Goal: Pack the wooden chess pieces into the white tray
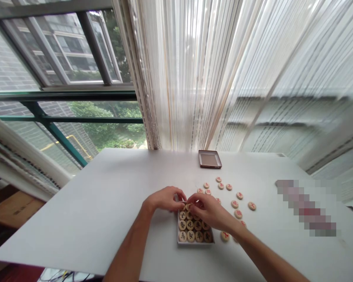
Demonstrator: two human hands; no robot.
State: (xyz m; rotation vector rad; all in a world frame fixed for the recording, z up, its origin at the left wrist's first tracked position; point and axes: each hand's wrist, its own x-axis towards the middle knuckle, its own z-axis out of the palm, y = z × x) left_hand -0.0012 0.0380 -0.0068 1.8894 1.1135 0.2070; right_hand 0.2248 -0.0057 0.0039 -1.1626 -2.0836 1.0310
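Note:
A small white box (181, 242) lies on the white table (106, 203), packed with several round wooden chess pieces with dark marks (190, 225). My left hand (164, 199) rests at the box's far left corner, fingers curled and pinched. My right hand (208, 211) reaches over the box's far edge and pinches one round piece (189, 206) together with the left fingertips. Loose round pieces with red marks (234, 203) lie scattered on the table to the right of my hands.
A brown box lid (210, 159) lies at the table's far side near the striped curtain (223, 78). A blurred-out patch (307, 207) sits at the right. A window with a green frame (55, 129) stands to the left, and a cardboard box (14, 207) lies below it.

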